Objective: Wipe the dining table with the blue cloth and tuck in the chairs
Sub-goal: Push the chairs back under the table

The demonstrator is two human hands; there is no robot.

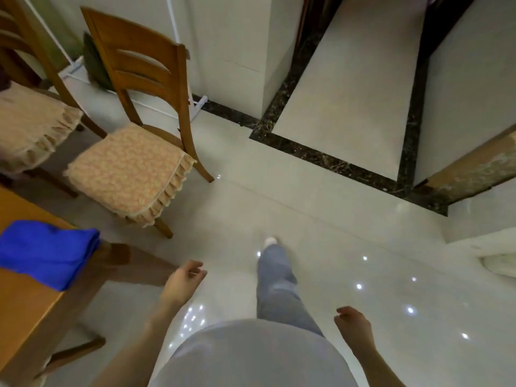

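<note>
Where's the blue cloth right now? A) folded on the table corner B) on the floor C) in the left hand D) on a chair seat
A: the blue cloth lies folded on the corner of the table, while the left hand and right hand both hang free, holding nothing.

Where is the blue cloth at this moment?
In the head view the blue cloth lies folded at the left edge, on the corner of the wooden dining table, below the nearer cushioned chair and left of the empty left hand.

Folded blue cloth [47,254] overhangs wooden table [25,311] corner.
</note>
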